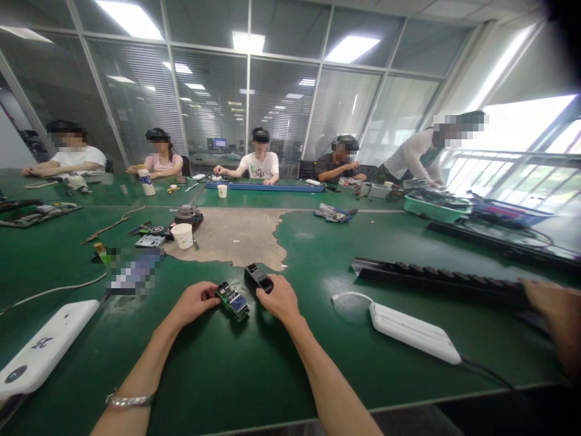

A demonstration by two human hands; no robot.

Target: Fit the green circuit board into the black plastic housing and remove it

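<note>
A small green circuit board (233, 303) with a bluish screen is tilted just above or on the green table, its left edge pinched by my left hand (196, 301). Close beside it on the right, my right hand (280, 297) grips a black plastic casing (256, 277) by its lower right end. The board and the casing are apart, with a narrow gap between them. A silver bracelet is on my left wrist.
White power strips lie left (49, 345) and right (413, 333). Beyond my hands are a paper cup (182, 235) and electronic parts. A black rail (436, 281) lies at right, near another person's hand (551, 309). Several people are across the green table (318, 248).
</note>
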